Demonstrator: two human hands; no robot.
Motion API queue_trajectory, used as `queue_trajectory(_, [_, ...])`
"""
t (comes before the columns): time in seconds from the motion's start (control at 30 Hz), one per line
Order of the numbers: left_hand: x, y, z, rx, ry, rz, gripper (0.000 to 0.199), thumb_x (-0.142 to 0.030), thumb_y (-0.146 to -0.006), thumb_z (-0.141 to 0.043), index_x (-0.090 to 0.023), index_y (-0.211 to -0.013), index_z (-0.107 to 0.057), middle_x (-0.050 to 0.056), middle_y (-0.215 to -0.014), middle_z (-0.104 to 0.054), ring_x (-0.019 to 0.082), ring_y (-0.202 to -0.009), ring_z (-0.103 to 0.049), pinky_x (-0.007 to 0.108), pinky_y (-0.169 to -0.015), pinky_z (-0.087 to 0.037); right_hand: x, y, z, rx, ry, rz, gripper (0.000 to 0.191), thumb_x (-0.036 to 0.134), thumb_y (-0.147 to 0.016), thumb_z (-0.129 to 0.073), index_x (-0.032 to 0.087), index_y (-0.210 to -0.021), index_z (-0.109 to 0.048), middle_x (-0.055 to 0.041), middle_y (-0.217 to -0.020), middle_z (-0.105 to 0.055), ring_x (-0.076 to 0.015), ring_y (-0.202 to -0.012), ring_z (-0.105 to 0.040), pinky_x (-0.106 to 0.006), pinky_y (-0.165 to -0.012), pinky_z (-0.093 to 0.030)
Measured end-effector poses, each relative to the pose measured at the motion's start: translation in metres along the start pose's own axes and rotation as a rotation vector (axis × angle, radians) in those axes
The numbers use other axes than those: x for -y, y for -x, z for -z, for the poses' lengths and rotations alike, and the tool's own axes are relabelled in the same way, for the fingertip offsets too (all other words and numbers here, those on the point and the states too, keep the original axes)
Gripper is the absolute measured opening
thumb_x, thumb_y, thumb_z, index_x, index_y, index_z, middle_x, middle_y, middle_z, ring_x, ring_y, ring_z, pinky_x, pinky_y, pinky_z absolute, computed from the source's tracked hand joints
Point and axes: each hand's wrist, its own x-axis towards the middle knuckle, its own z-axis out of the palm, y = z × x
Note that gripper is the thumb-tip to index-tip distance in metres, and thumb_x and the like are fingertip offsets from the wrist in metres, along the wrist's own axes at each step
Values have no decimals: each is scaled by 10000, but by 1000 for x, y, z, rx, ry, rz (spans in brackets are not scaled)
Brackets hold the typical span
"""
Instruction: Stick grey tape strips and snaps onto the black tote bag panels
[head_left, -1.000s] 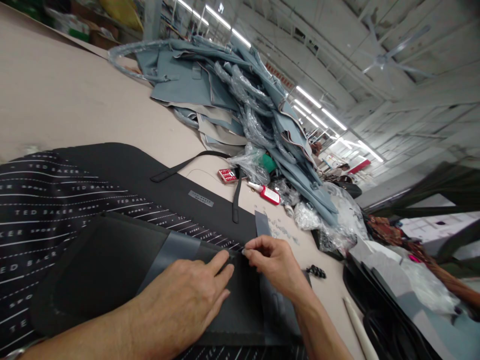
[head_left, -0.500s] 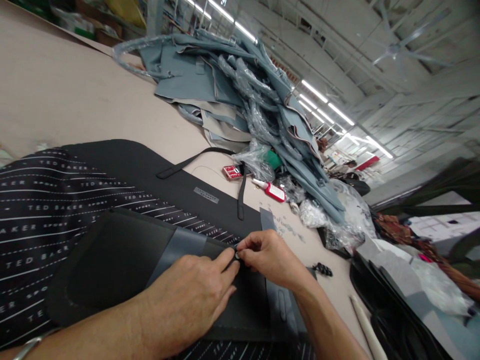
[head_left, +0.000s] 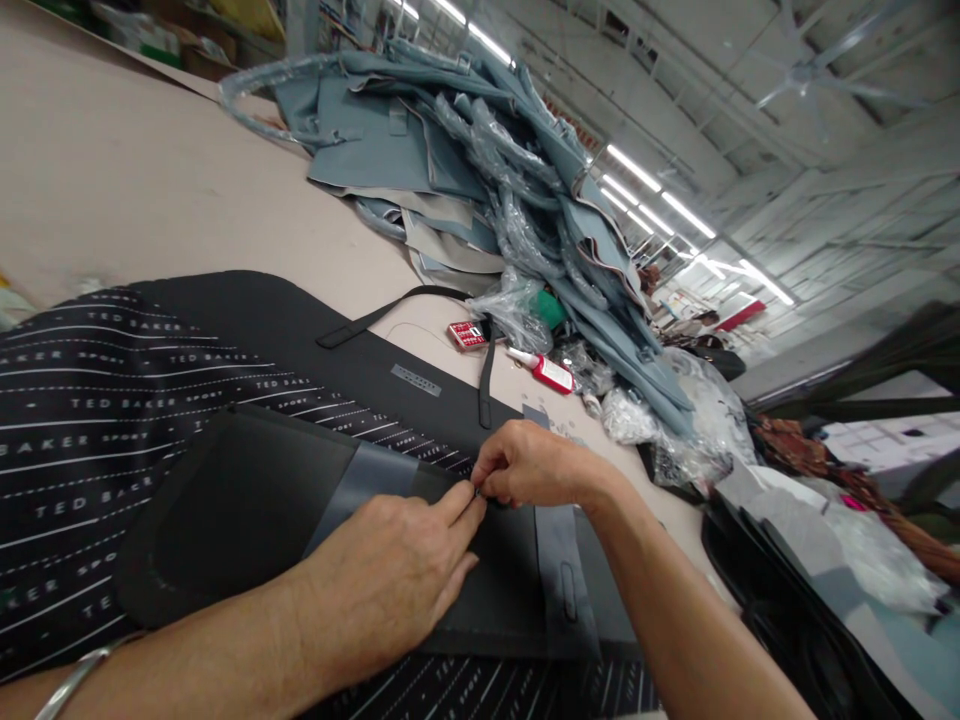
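Observation:
A black bag piece (head_left: 247, 510) with grey-blue strips lies over black lining (head_left: 150, 400) printed with white lines and lettering. My left hand (head_left: 397, 570) rests on the piece, its fingers pressed together near the top edge. There my right hand (head_left: 525, 465) is closed in a pinch, its fingertips touching those of the left. A tiny fastener (head_left: 478, 491) shows between the fingertips; its details are too small to tell. Behind the hands, a black panel (head_left: 300, 320) carries a small grey label (head_left: 416, 380) and two thin straps.
Blue-grey bags (head_left: 420, 150) are piled across the table (head_left: 150, 180), some with plastic-wrapped handles. A red glue bottle (head_left: 551, 374) and a red-and-white box (head_left: 466, 335) lie beyond the panel. Black bag parts (head_left: 780, 610) and clear plastic are at the right.
My right hand has moved slightly up and its wrist has turned over more. The fastener is now more covered by the fingertips. The view has shifted slightly.

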Motion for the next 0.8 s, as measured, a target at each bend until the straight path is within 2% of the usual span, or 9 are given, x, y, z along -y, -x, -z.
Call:
queue_trajectory(0.1, [0,1,-1,-12,-12,0,402,-234,-969,-426,-167,-1355,-517,77,-1219,-633,254,-790,-696,458,-626,-613,-11,-1,-4,10,-204,-15,223,91,-666,-557,179,-747,-745,35,-525,-617,-111,-510,-599,-175,-463,-489])
queue_trajectory(0.23, [-1,2,-1,-2,-28,3,394,-253,-971,-438,-170,-1344,-531,79,-1211,-638,253,-785,-694,448,-620,-602,-25,-2,-11,-13,-380,9,187,123,-678,-582,166,-774,-736,35,-546,-630,-96,-512,-592,-168,-484,-496])
queue_trajectory(0.4, [0,0,-1,8,-10,19,394,-258,-972,-433,-181,-1347,-522,70,-1212,-641,253,-791,-697,456,-634,-602,-23,0,-12,-26,-326,7,189,120,-690,-570,173,-761,-737,37,-566,-640,-93,-501,-579,-176,-481,-488])
queue_trajectory(0.6, [-1,0,1,23,-2,25,393,-265,-975,-426,-181,-1345,-528,76,-1211,-636,256,-799,-699,446,-643,-608,-8,2,-8,-129,-3,110,271,22,-632,-572,195,-762,-736,44,-595,-665,-96,-530,-589,-165,-473,-414])
queue_trajectory(0.73, [-2,0,2,25,-39,41,395,-262,-964,-440,-201,-1343,-535,66,-1276,-619,246,-768,-702,436,-616,-606,-15,-1,-16,-144,-222,-22,179,79,-681,-593,186,-796,-679,49,-561,-609,-114,-493,-592,-192,-449,-449])
queue_trajectory(0.8, [-1,0,1,10,-73,25,403,-257,-962,-438,-196,-1347,-538,69,-1350,-597,245,-770,-709,435,-617,-609,-21,3,-24,-226,-302,-32,156,138,-729,-596,193,-857,-667,41,-611,-624,-123,-519,-605,-218,-476,-479])
